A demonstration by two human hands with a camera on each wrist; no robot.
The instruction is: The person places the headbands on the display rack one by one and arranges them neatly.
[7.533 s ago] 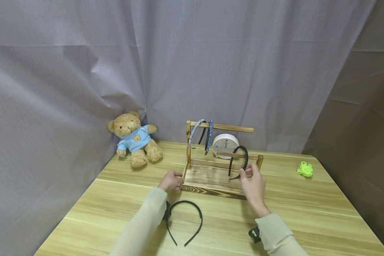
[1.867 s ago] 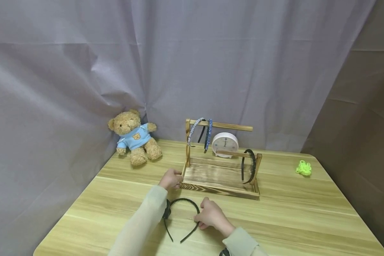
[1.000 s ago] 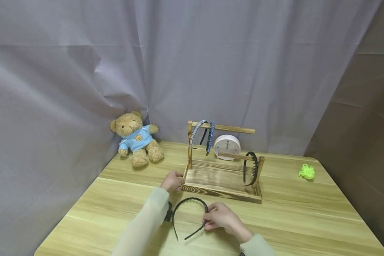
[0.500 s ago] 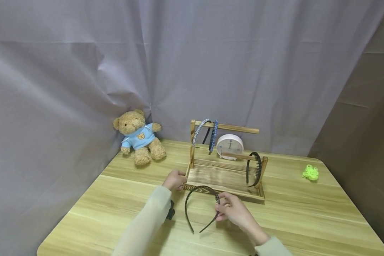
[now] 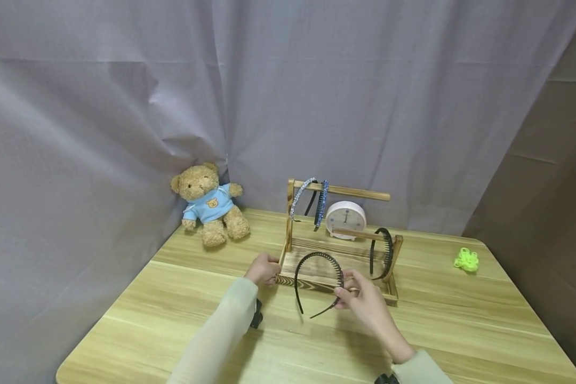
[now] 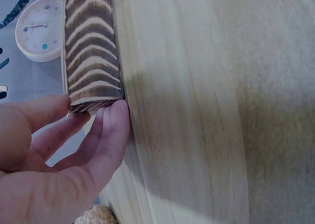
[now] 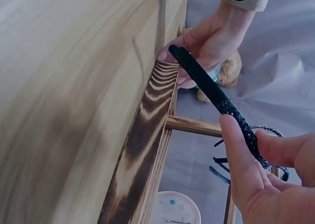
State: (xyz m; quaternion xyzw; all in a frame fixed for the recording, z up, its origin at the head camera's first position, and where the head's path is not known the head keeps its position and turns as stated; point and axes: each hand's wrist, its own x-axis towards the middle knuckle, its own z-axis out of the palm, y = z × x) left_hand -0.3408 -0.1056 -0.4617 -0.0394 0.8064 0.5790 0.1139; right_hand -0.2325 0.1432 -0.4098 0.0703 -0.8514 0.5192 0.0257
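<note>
In the head view my left hand point(image 5: 264, 268) holds the left front corner of a wooden rack point(image 5: 288, 221). The left wrist view shows the thumb and fingers on either side of its dark-grained front board point(image 6: 92, 51). My right hand point(image 5: 365, 301) pinches one side of a black toothed headband point(image 5: 318, 254), raised in front of the rack with its ends downward. Seen from the right wrist, small sparkles dot this headband point(image 7: 204, 81). A silver glittery headband point(image 5: 297, 200) and a blue one point(image 5: 322, 201) hang from the upper bar. Another black headband point(image 5: 390, 255) hangs on the lower bar.
Behind the rack stands a round white clock point(image 5: 346, 217). A teddy bear point(image 5: 208, 207) in a blue shirt sits at the back left. Toward the right edge of the wooden table point(image 5: 451, 320) lies a bright green flower-shaped item point(image 5: 467, 260). Grey cloth point(image 5: 317, 106) hangs behind.
One black headband now hangs on the lower bar, after my right hand held it there. That hand then took the other from the table and raised it toward the rack. My left hand stayed put.
</note>
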